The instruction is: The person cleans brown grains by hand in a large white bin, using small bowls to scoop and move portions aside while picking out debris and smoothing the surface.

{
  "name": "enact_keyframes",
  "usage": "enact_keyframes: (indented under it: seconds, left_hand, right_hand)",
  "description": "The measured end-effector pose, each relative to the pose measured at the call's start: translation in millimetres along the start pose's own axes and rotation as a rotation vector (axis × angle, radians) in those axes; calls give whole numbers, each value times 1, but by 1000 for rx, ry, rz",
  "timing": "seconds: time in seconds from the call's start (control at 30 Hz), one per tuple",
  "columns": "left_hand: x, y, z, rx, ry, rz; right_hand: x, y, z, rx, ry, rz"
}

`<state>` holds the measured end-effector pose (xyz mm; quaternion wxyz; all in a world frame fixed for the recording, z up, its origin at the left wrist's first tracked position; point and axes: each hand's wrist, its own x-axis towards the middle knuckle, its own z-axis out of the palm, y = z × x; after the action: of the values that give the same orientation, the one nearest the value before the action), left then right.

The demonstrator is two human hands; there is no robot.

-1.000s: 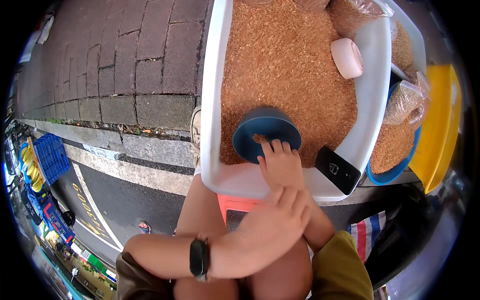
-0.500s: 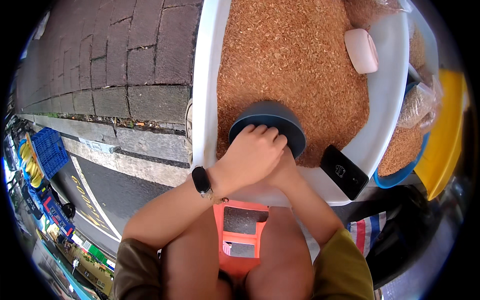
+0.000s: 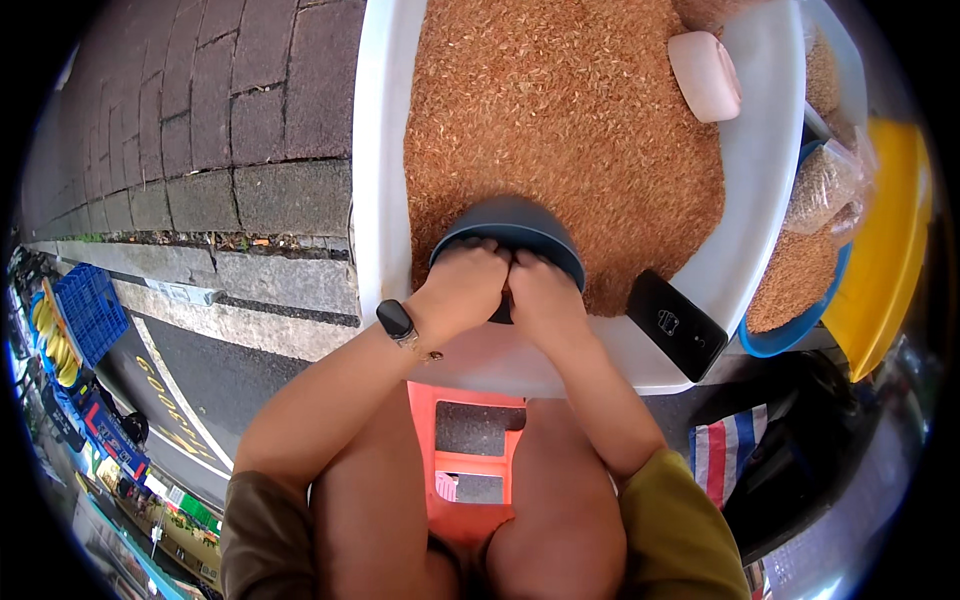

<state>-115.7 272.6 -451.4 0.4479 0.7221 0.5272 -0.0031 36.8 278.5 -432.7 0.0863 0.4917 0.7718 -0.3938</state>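
A dark grey bowl point(image 3: 512, 218) sits tilted at the near end of a big white tub point(image 3: 385, 130), its opening toward me. Small orange-brown dried flakes point(image 3: 570, 110) fill much of the tub. My left hand point(image 3: 462, 285), with a black watch on its wrist, is at the bowl's mouth with its fingers curled. Close beside it my right hand point(image 3: 545, 298) is curled too. The fingertips of both are hidden, so what they pinch, if anything, does not show.
A black phone point(image 3: 678, 325) lies on the tub's near right corner. A pale pink container point(image 3: 706, 76) rests at the right wall. Beyond stand a blue basin point(image 3: 775, 342) and a yellow plastic piece point(image 3: 880, 240). An orange stool point(image 3: 470, 463) is between my legs.
My hands, earlier overlapping with the left over the right, are now side by side at the bowl's mouth. The whole view has shifted slightly.
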Motion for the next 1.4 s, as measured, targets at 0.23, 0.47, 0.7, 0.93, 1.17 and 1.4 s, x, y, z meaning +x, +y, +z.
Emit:
enact_keyframes:
  seconds: [0.23,0.47,0.7,0.93,1.17,1.4]
  left_hand:
    - [8,2,0,-234,-294,63]
    - [10,3,10,-201,-365,-12]
    - [5,18,-12,-43,-21,-115]
    - [4,34,-46,175,62,-115]
    - [11,22,-61,198,236,-112]
    - [9,14,-48,290,177,-98]
  right_hand:
    - [-3,10,-4,-33,-139,126]
    - [6,6,-2,-9,-29,235]
    - [9,-6,-11,101,224,231]
    - [16,-13,-29,16,490,55]
    - [44,-25,-49,91,298,53]
    - [4,-7,-82,221,302,-260]
